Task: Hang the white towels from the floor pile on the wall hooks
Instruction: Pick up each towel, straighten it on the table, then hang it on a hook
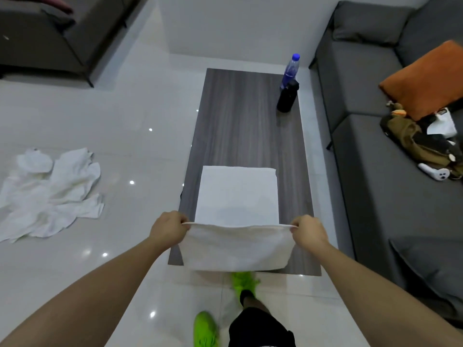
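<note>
I hold a white towel (235,249) stretched between both hands above the near end of a low wooden table (250,121). My left hand (169,230) pinches its upper left corner and my right hand (309,231) pinches the upper right corner. The towel hangs doubled below my fingers. A second white towel (238,194) lies folded flat on the table just beyond it. A rumpled pile of white towels (50,194) sits on the tiled floor at the left. No wall hooks are in view.
A clear water bottle (290,70) and a black bottle (287,96) stand at the table's far right. A grey sofa (375,184) with an orange cushion (423,78) and clutter runs along the right. Another dark sofa (50,38) is at the far left. My green shoes (244,284) stand by the table.
</note>
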